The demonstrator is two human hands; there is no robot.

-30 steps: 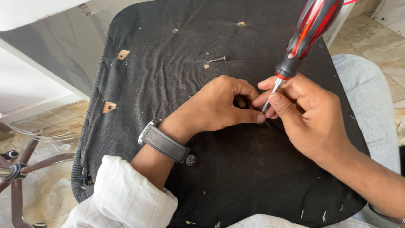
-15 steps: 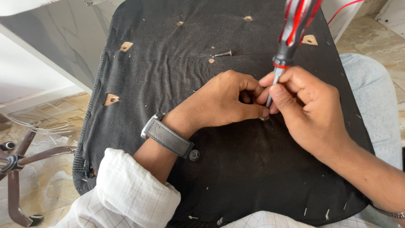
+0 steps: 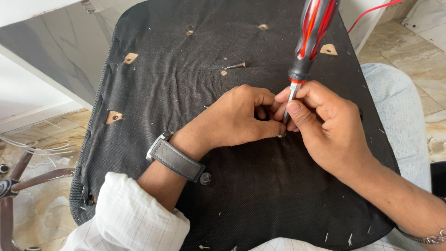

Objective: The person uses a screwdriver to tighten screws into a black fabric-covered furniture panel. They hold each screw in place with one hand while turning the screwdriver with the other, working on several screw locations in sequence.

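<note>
A black fabric-covered seat panel (image 3: pixel 186 56) lies across my lap, underside up, with small torn holes showing wood. My right hand (image 3: pixel 325 125) pinches the metal shaft of a red-and-black screwdriver (image 3: pixel 309 39), whose handle stands nearly upright. The tip rests on the fabric near the panel's middle. My left hand (image 3: pixel 237 118), with a grey-strapped watch (image 3: pixel 175 158) on the wrist, has its fingertips pressed together right at the tip, over a small metal piece that is mostly hidden. A loose screw (image 3: pixel 236 65) lies on the fabric beyond my hands.
A white and grey cabinet side (image 3: pixel 51 51) stands at the left. Brown chair base legs (image 3: pixel 28 181) lie on the marble floor at the lower left. A red wire (image 3: pixel 371 14) runs at the upper right. Staples dot the panel's near edge.
The screwdriver handle has swung from leaning right to nearly upright. Both hands stay together at the same spot on the fabric, and the view has shifted slightly.
</note>
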